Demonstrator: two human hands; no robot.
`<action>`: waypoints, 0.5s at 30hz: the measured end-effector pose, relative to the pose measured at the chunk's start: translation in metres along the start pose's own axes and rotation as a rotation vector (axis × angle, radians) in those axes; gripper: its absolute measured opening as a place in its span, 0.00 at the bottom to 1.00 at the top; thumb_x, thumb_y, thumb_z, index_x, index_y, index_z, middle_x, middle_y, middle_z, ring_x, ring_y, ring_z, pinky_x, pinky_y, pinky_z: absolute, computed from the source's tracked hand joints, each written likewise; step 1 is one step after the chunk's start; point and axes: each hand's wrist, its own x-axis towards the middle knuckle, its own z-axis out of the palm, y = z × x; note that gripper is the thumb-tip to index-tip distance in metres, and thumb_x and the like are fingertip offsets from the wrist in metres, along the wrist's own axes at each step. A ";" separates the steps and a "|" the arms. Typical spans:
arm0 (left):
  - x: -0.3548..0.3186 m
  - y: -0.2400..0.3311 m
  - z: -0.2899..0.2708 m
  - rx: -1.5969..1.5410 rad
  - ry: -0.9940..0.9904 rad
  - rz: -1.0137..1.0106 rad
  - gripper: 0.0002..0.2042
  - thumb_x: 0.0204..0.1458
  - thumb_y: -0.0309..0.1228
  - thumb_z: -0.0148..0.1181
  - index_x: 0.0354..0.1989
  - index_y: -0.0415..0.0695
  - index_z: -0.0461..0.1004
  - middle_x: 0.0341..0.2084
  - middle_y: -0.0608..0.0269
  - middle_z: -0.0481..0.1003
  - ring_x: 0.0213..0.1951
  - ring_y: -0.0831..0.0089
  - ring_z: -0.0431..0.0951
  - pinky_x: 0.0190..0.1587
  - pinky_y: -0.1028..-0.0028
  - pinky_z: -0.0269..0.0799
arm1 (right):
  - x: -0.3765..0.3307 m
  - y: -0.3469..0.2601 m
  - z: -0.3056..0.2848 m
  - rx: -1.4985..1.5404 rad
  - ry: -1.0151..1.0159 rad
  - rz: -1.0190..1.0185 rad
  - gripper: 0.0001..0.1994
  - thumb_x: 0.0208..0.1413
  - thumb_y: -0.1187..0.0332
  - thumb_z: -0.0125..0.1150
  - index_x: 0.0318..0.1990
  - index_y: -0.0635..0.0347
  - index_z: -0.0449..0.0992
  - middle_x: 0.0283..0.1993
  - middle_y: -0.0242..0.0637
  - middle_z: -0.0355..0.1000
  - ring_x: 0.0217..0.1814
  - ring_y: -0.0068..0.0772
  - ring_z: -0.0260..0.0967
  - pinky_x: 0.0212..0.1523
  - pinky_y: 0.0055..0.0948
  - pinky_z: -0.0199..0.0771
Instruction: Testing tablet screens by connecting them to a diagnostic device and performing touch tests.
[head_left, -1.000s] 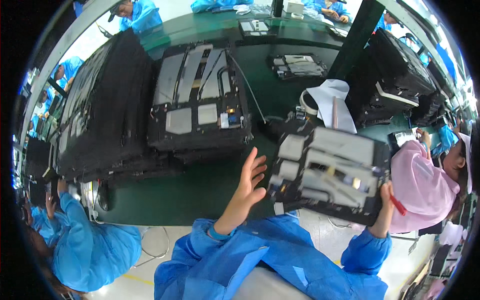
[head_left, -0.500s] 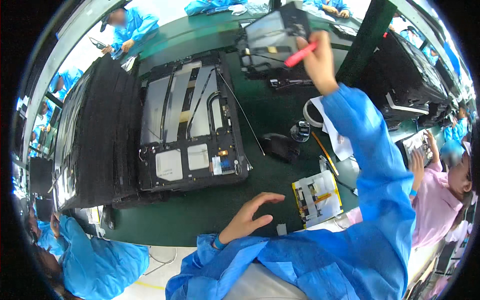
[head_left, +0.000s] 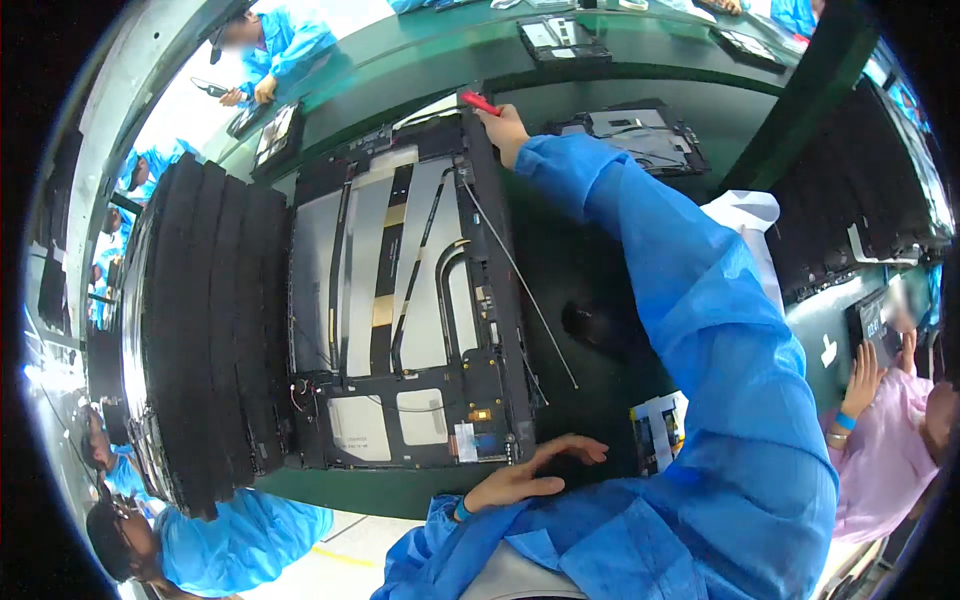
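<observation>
A black electronic device chassis [head_left: 420, 330] with silver-grey plates, black strip cables and loose thin wires lies in front of me. At its far right corner, my right hand [head_left: 507, 132] is closed around a slim red tool [head_left: 481, 103]; the tool's kind is not clear. My left hand [head_left: 538, 474] is beside the near right corner of the chassis, thumb and fingers apart, holding nothing. My right sleeve partly covers a flat part with yellow edges and white film [head_left: 660, 425].
Left of the chassis stands a stack of black panels [head_left: 210, 330]. Another opened panel [head_left: 645, 138] lies at the far right, near a dark post [head_left: 800, 100]. More panels are stacked on the right [head_left: 850, 200]. Other people in blue and pink work around the bench.
My right hand has moved left with the red tool, from over a raised panel to the chassis's far corner. That panel now lies on the bench. The view has shifted.
</observation>
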 end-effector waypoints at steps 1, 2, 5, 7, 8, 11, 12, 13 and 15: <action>0.000 0.000 0.000 0.018 -0.001 0.048 0.31 0.51 0.45 0.53 0.59 0.36 0.58 0.55 0.54 0.63 0.56 0.65 0.62 0.61 0.67 0.51 | 0.005 0.009 0.002 -0.022 0.040 0.009 0.17 0.49 0.61 0.65 0.39 0.61 0.67 0.29 0.33 0.67 0.28 0.26 0.63 0.28 0.31 0.64; 0.001 -0.001 0.000 0.011 -0.010 -0.003 0.31 0.51 0.45 0.53 0.59 0.36 0.58 0.55 0.54 0.63 0.56 0.65 0.62 0.61 0.67 0.51 | 0.013 0.019 0.002 0.006 -0.061 0.064 0.15 0.50 0.62 0.63 0.38 0.61 0.68 0.28 0.34 0.67 0.27 0.27 0.64 0.26 0.33 0.64; 0.000 -0.003 0.000 0.025 -0.021 -0.015 0.32 0.51 0.45 0.54 0.59 0.37 0.58 0.54 0.54 0.64 0.56 0.65 0.62 0.61 0.67 0.52 | 0.046 0.048 0.008 -0.043 -0.211 0.099 0.10 0.51 0.65 0.62 0.35 0.60 0.70 0.27 0.34 0.68 0.24 0.31 0.66 0.22 0.36 0.63; -0.001 -0.005 0.002 0.058 -0.032 0.040 0.32 0.51 0.47 0.53 0.60 0.37 0.58 0.54 0.54 0.64 0.55 0.65 0.62 0.60 0.67 0.52 | 0.066 0.059 0.017 -0.235 -0.209 0.061 0.12 0.50 0.63 0.61 0.35 0.62 0.72 0.29 0.39 0.70 0.27 0.37 0.69 0.25 0.37 0.65; -0.001 -0.006 0.003 0.054 -0.044 0.003 0.32 0.51 0.47 0.53 0.60 0.37 0.58 0.54 0.54 0.64 0.55 0.65 0.62 0.60 0.67 0.52 | 0.074 0.057 0.022 -0.353 -0.302 0.018 0.16 0.48 0.61 0.61 0.37 0.66 0.73 0.32 0.43 0.72 0.31 0.41 0.71 0.30 0.37 0.68; -0.001 -0.003 0.006 0.026 -0.059 0.001 0.33 0.52 0.49 0.52 0.60 0.37 0.58 0.54 0.54 0.64 0.55 0.66 0.62 0.60 0.67 0.53 | 0.083 0.025 0.018 -1.021 -0.401 -0.295 0.21 0.45 0.57 0.60 0.39 0.68 0.76 0.39 0.49 0.76 0.40 0.45 0.75 0.39 0.36 0.75; -0.001 0.001 0.006 0.050 -0.064 0.011 0.34 0.52 0.50 0.52 0.60 0.36 0.58 0.54 0.54 0.64 0.55 0.66 0.62 0.60 0.67 0.53 | 0.080 0.007 0.002 -1.263 -0.522 -0.607 0.18 0.45 0.58 0.60 0.37 0.64 0.77 0.39 0.47 0.76 0.40 0.42 0.75 0.38 0.35 0.76; -0.002 0.007 0.008 0.064 -0.057 0.082 0.34 0.52 0.51 0.51 0.60 0.36 0.58 0.54 0.53 0.64 0.55 0.66 0.63 0.60 0.67 0.53 | 0.077 -0.016 -0.025 -1.469 -0.566 -1.018 0.15 0.44 0.59 0.60 0.36 0.60 0.78 0.39 0.45 0.76 0.40 0.40 0.76 0.37 0.35 0.76; -0.004 0.023 0.013 0.019 -0.033 0.077 0.35 0.51 0.53 0.51 0.58 0.35 0.61 0.55 0.52 0.64 0.56 0.65 0.62 0.61 0.66 0.52 | 0.055 -0.060 -0.047 -1.198 -0.580 -0.820 0.19 0.45 0.59 0.60 0.43 0.59 0.74 0.42 0.50 0.74 0.38 0.40 0.74 0.35 0.35 0.75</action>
